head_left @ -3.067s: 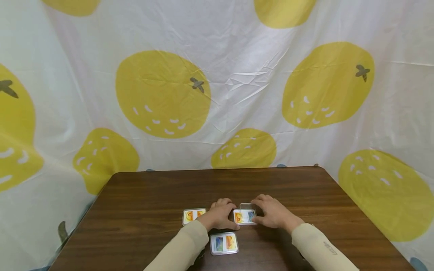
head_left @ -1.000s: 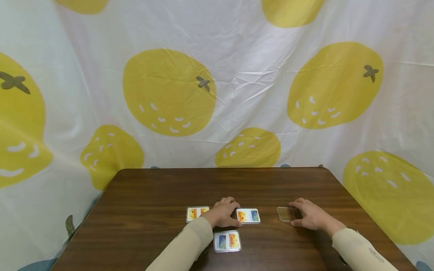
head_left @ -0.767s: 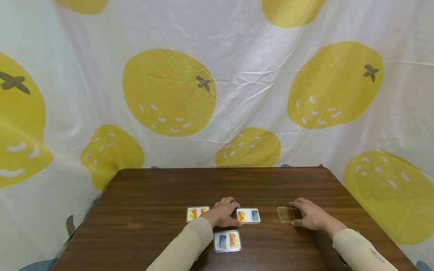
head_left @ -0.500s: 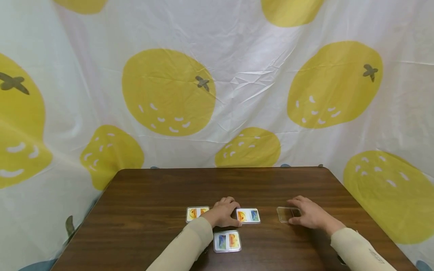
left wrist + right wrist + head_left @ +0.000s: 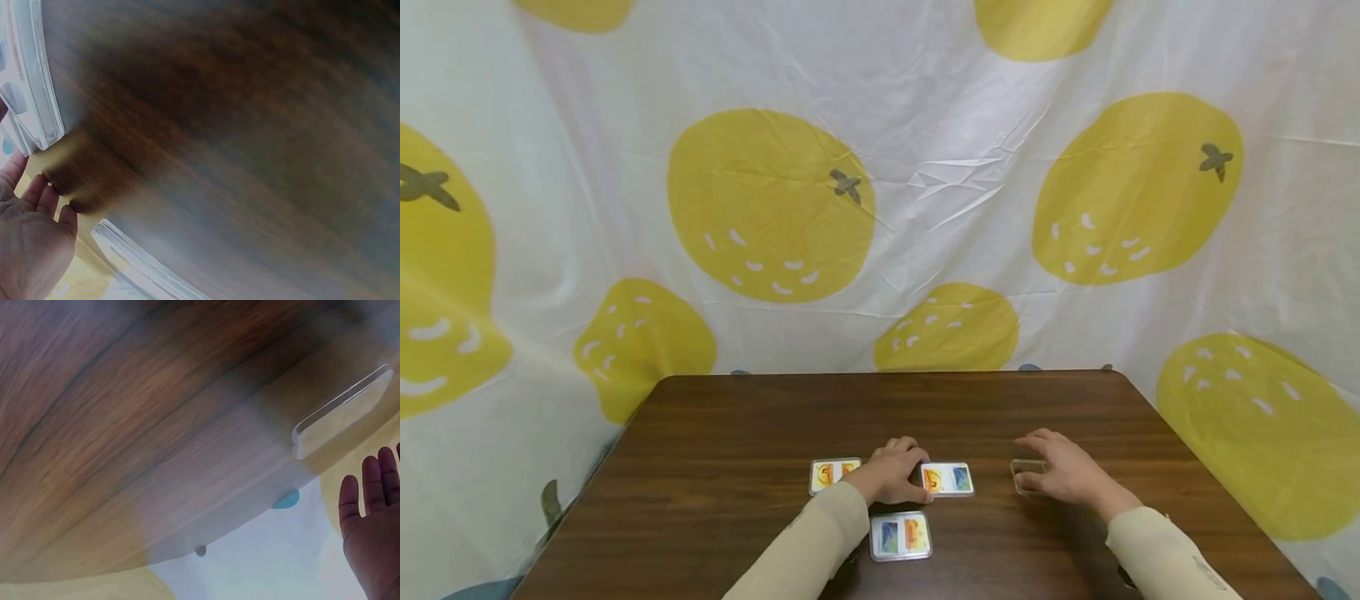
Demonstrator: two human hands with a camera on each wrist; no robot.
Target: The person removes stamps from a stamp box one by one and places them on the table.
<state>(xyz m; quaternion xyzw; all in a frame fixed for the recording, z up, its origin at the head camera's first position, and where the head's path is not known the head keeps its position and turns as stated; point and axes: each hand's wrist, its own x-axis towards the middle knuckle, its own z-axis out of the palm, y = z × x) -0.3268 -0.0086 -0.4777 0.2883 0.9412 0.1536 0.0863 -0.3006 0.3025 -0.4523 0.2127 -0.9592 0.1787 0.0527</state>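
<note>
In the head view my left hand [image 5: 891, 475] is at the left edge of a clear plastic case with picture cards [image 5: 947, 479], thumb and index finger at its two left corners. The left wrist view shows this case [image 5: 45, 94] between thumb and finger. My right hand [image 5: 1063, 472] hovers with spread fingers over a clear plastic lid [image 5: 1021, 467] lying on the table, partly hidden beneath the hand. In the right wrist view the lid [image 5: 340, 419] lies apart from the straight fingers [image 5: 373, 481], which hold nothing.
Another card case [image 5: 826, 475] lies left of my left hand, partly covered by it. A third card case [image 5: 901, 536] lies nearer, below the left hand. The brown wooden table [image 5: 760, 425] ends at a lemon-print curtain [image 5: 940, 192].
The right hand took the lid off the card case, carried it right and laid it on the table. It has now let go and is moving left over it. The left hand stays.
</note>
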